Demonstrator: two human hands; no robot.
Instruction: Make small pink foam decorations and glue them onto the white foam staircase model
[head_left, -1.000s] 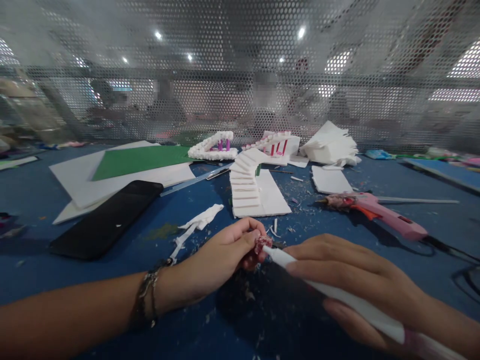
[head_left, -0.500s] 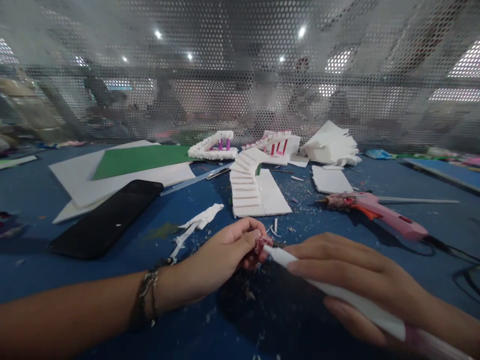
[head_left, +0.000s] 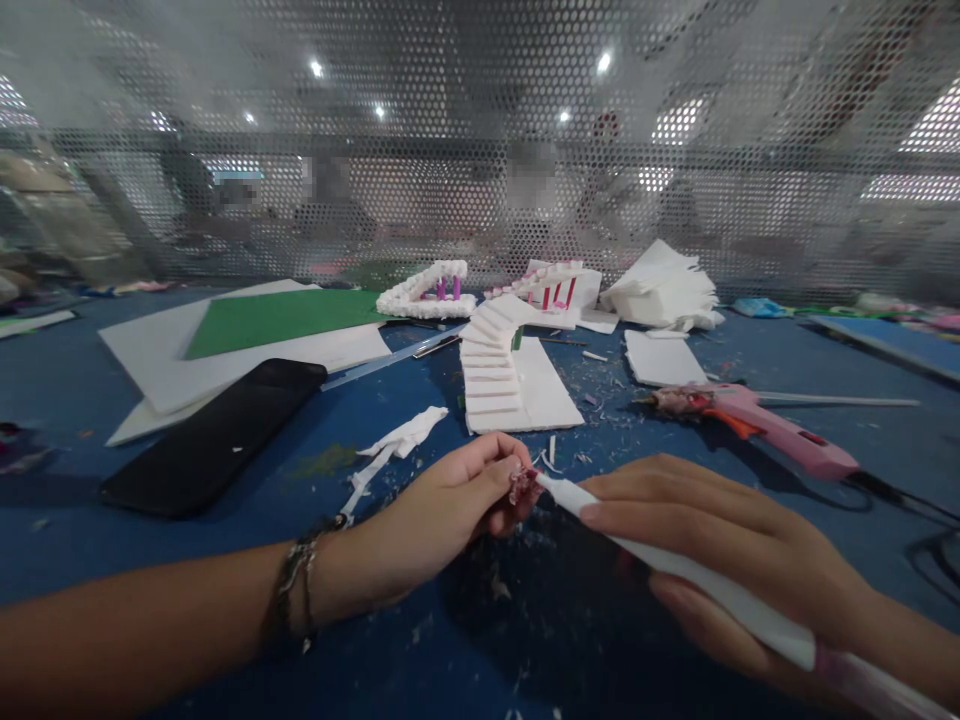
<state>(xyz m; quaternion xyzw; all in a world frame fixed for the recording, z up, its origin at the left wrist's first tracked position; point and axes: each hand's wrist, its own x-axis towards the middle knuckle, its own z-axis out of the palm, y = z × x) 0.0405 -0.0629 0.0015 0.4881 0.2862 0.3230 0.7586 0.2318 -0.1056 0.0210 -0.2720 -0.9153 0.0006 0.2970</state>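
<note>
My left hand (head_left: 442, 510) pinches a small, lumpy dark-red and pinkish piece (head_left: 524, 488) between thumb and fingertips; its exact kind is unclear. Wrapped around a long white marker (head_left: 712, 592) is my right hand (head_left: 757, 545). The marker has a pinkish section at its rear, and its reddish tip points left, at or very near the piece's upper right edge. Just beyond both hands stands a white curved model staircase (head_left: 491, 365) on a white foam board base (head_left: 549, 390).
A black phone (head_left: 217, 440) and green sheet (head_left: 289, 318) lie left. At right rests a pink glue gun (head_left: 787, 430) with its cord. Behind are a white model with purple posts (head_left: 427, 295), stacked white sheets (head_left: 660, 290) and a perforated metal screen (head_left: 465, 130). Scraps litter the blue table.
The marker's tip has shifted slightly up and right, from the piece's front to its upper edge. The piece has turned a little in my left fingers.
</note>
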